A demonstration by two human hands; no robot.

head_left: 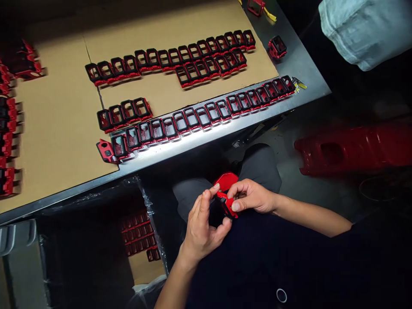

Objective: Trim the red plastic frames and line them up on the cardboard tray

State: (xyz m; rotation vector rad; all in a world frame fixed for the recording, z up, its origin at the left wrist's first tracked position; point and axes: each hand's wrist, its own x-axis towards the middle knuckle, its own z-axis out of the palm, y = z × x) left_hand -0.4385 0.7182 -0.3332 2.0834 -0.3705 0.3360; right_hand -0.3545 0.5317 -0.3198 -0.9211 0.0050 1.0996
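Note:
Over my lap I hold a small red and black plastic frame (228, 206). Its opening is turned mostly away from view. My right hand (255, 197) pinches its right side between thumb and bent fingers. Around its left side curves my left hand (201, 225), fingertips at the upper end and thumb at the lower end. Beyond my hands, a long row of similar red and black frames (202, 116) stands along the metal front edge of the table. A red piece with a dark round hole (106, 151) leans at that row's left end.
Further rows of frames (164, 60) stand on the cardboard sheet (64, 141), with stacks at far left. Single frames (277, 47) sit at the table's right end. Below left, a plastic-lined box (148, 272) holds several frames. A red stool (354, 148) is at the right.

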